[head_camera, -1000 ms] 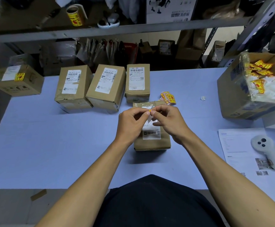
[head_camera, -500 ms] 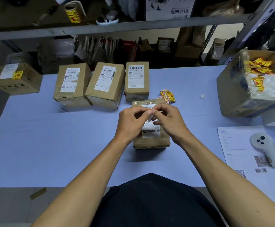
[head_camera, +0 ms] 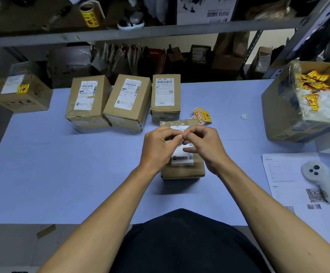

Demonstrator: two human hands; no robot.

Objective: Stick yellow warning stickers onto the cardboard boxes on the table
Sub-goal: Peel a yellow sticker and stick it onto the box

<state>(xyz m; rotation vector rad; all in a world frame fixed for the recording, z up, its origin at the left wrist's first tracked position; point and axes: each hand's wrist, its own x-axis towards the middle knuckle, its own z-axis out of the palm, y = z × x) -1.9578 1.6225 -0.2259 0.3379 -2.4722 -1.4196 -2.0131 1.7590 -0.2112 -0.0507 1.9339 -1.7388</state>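
My left hand [head_camera: 158, 148] and right hand [head_camera: 203, 147] meet fingertip to fingertip above the nearest cardboard box [head_camera: 182, 170], both pinched narrow on a small yellow sticker [head_camera: 182, 133] that is mostly hidden. Just beyond the box lies a loose strip of yellow warning stickers [head_camera: 202, 115]. Three labelled boxes [head_camera: 127, 101] stand in a row behind, edges nearly touching. The blue surface [head_camera: 61, 174] lies open to my left; a paper sheet [head_camera: 290, 180] and white controller [head_camera: 317, 180] crowd the right edge.
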